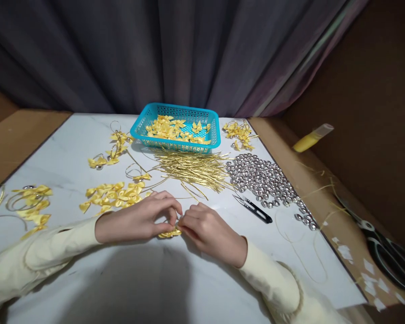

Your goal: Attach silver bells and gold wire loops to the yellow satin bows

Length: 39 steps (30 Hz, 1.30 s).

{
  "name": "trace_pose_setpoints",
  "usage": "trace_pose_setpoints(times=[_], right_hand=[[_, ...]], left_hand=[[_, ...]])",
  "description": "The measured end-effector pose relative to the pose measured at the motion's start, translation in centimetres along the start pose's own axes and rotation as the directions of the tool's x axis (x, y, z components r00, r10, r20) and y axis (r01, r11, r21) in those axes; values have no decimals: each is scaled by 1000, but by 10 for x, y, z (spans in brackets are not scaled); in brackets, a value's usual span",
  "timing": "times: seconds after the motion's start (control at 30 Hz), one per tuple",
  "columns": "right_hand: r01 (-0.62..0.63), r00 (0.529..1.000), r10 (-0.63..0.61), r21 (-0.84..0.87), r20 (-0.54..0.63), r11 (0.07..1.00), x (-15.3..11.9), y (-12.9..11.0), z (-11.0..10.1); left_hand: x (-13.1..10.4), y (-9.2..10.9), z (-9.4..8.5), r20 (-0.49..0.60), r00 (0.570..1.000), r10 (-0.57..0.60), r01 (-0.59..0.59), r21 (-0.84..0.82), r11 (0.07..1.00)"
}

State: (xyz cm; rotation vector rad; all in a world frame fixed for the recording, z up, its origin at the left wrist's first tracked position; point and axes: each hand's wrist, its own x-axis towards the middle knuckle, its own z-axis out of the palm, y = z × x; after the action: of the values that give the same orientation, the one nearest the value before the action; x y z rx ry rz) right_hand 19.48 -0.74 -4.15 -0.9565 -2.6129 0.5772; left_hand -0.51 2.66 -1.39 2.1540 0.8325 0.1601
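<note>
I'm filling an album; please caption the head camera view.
Two bare hands pinch a small yellow ribbon bow before a blue plastic basket and shiny silver beads.

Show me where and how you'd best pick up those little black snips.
Probably by the rounded end of the black handle, coming from the near right and pinching across its width. The snips lie with their blades pointing away to the left, so fingers would stay clear of the tips.

Basket (175, 144), bright blue; ribbon bows (116, 194), yellow; stems (195, 170), metallic gold; desk (114, 261), white, grey-veined; my sleeves (62, 245), cream; curtain (175, 54), dark grey-purple.
</note>
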Motion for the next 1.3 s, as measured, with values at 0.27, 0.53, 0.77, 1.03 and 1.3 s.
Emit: trace_pose_setpoints(times=[0.27,0.53,0.77,1.03,1.3], right_hand=[[152,987,-157,-168,-18,974,-3,-3,-4],[183,982,-188,-156,-15,971,-4,-6,-3],[153,988,-151,-110,24,982,-4,-8,-1],[130,991,-128,-43,41,991,-3,-9,1],[115,993,-114,-38,34,993,-1,-10,3]], left_hand=[[4,1,-9,129,992,-12,27,-113,993],[8,-1,-10,243,969,-45,130,-344,930],[6,-6,-8,258,963,-79,169,-348,922],[6,-3,-9,300,940,-163,252,-287,924],[7,-3,-10,318,931,-180,279,-302,912]])
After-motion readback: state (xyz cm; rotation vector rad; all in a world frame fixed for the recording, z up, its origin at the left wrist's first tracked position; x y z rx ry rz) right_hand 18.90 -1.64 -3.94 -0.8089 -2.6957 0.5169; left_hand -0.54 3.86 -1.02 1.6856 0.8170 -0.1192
